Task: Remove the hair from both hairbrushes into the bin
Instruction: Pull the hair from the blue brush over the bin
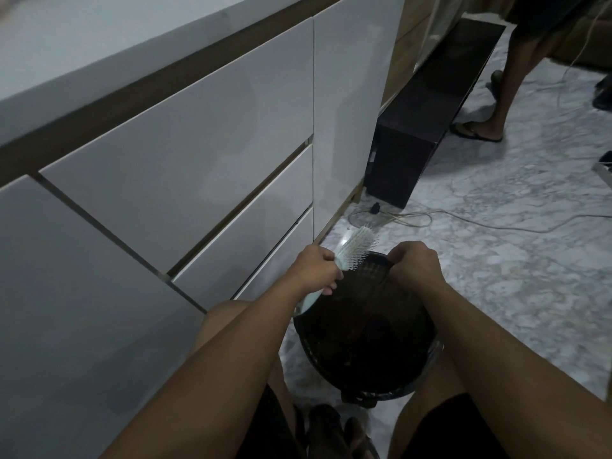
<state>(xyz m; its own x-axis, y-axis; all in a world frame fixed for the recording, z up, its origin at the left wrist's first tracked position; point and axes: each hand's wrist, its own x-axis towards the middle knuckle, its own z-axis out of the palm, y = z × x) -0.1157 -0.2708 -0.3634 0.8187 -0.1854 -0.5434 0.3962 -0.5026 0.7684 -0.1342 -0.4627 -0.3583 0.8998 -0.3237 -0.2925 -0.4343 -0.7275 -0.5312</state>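
Left hand (314, 271) grips the hairbrush (356, 248) by its handle over the bin (364, 329); right hand (415, 265) pinches hair, probably. Light, stiff brush; hair wispy, clingy.

Both forearms reach forward; left hand (314, 271) in closed grip, right hand (415, 263) fingers curled.

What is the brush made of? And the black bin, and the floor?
The hairbrush looks like pale plastic: smooth, with thin stiff bristles. The bin seems to be dark plastic, its wall woven or slotted like a basket. The floor looks like polished marble or marble-look tile: grey veins, slight shine.
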